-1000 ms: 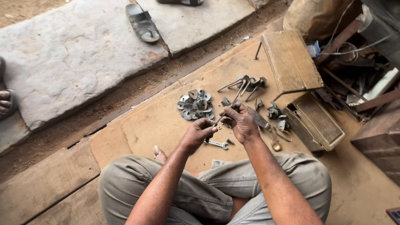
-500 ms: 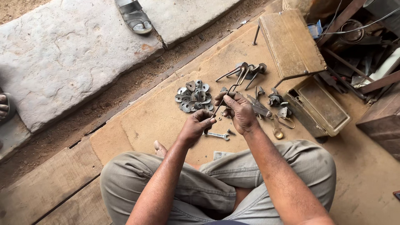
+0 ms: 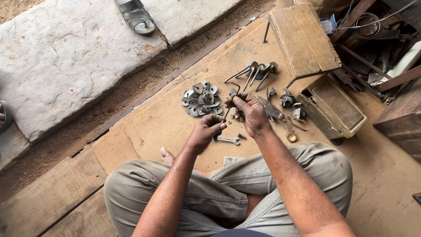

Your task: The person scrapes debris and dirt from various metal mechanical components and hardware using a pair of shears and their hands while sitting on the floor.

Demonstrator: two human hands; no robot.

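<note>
You're holding a thin metal rod (image 3: 231,103) w/ a hooked top btwn both hands, above the board floor (image 3: 158,127) in front of your crossed legs. Its long axis runs on a slant: lower end at your left hand (image 3: 205,131), upper hooked end up and to the right, past your right hand (image 3: 251,115) toward the pile of small metal plates (image 3: 201,98). Left hand is pinched shut on the rod's lower end, fingers curled, knuckles up. Right hand is closed around the mid-to-upper part, thumb laid across it, wrist bent inward; it may also be cupping a small part, can't tell. So the rod lies right at both grips, left hand nearer the bottom end, right nearer the hook. Just beneath your hands a small spanner (image 3: 228,140) lies flat on the board. Further right, near the open wooden box (image 3: 337,109), sit pliers (image 3: 272,109) and a padlock (image 3: 291,135).
</note>
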